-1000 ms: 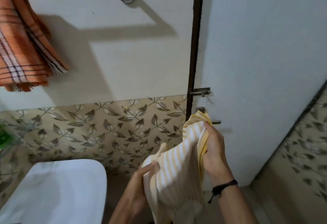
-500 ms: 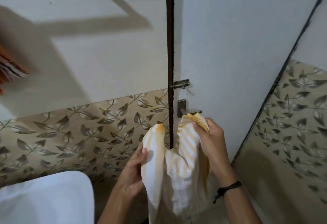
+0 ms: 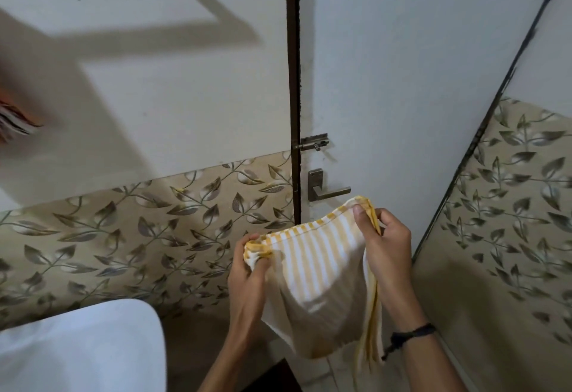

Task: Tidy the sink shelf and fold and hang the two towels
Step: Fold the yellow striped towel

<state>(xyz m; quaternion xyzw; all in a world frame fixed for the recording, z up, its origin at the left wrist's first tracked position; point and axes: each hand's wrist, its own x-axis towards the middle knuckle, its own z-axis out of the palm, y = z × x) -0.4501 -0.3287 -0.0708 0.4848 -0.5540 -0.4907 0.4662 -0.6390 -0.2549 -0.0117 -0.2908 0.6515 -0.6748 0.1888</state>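
Striped towel (image 3: pixel 312 271) stretched between both hands, top edge taut, rest sagging below wrists. Left hand (image 3: pixel 247 271) pinches bunched corner, fingers curled tight. Right hand (image 3: pixel 383 249) grips opposite corner, slightly higher, thumb over cloth. Door handle (image 3: pixel 325 187) just above right hand. Sink (image 3: pixel 93 345) well left of left hand.

We read no text, label, brand, number or sign in this view. Yellow-and-white towel (image 3: pixel 315 268) bears woven stripes only — no lettering or tag legible.
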